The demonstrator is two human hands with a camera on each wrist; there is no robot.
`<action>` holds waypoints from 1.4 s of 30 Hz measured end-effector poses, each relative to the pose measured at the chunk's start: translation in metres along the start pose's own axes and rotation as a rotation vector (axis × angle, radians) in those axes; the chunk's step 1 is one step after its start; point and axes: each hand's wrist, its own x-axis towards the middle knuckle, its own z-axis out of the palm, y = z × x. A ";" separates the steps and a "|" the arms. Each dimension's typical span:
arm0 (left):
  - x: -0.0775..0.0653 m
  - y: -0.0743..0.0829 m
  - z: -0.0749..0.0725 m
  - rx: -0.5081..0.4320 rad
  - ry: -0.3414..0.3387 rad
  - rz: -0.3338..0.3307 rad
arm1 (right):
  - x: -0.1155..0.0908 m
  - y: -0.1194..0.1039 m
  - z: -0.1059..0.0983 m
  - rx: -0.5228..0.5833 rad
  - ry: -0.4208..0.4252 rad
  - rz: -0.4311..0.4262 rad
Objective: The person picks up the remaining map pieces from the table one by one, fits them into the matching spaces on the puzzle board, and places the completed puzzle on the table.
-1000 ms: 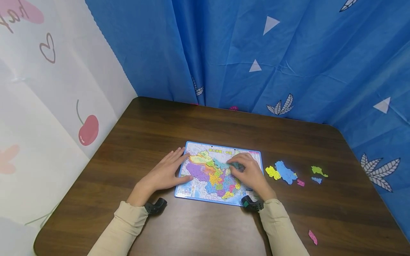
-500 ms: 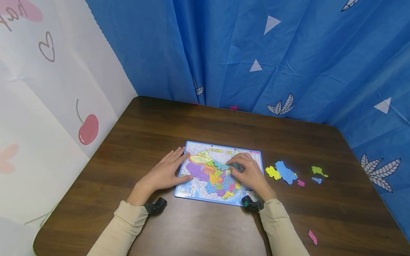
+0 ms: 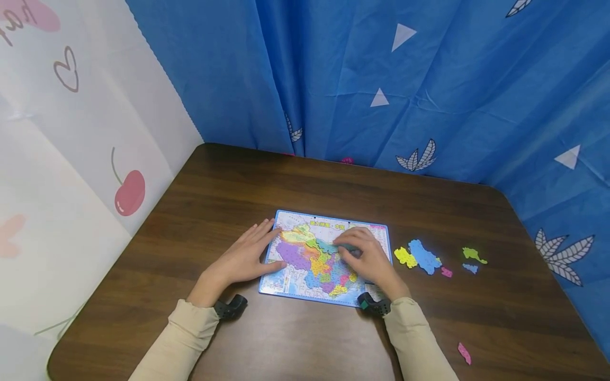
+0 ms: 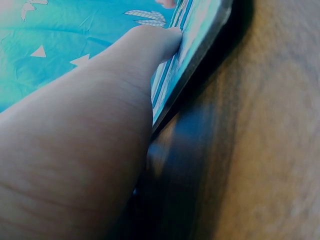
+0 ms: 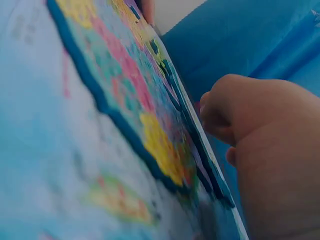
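Observation:
A map puzzle board point(image 3: 271, 286) with a blue rim lies on the table, many colored pieces set into it. My left hand point(image 3: 245, 254) rests at its left edge, fingers spread and straight; in the left wrist view, the thumb point(image 4: 160, 40) lies on the board's face. Over the upper right of the map, my right hand point(image 3: 369, 254) pinches a teal puzzle piece point(image 3: 326, 246) between thumb and curled fingers. The hand covers part of that piece. The right wrist view catches the curled right hand point(image 5: 235, 110) beyond the map's raised dark edge.
Right of the board lie loose pieces: yellow point(image 3: 404, 257), large blue point(image 3: 423, 257), pink point(image 3: 446, 272), green point(image 3: 473, 254) and small blue point(image 3: 470, 269). Another pink piece point(image 3: 464, 353) lies near the front right. A blue curtain point(image 3: 333, 79) hangs behind the wooden table point(image 3: 229, 180).
My right hand has shifted very slightly left, still holding the teal piece at the same part of the map. The left hand stays in place.

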 end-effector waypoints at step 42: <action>0.001 -0.001 0.000 -0.002 -0.014 -0.010 | 0.003 -0.012 0.012 -0.024 -0.098 -0.021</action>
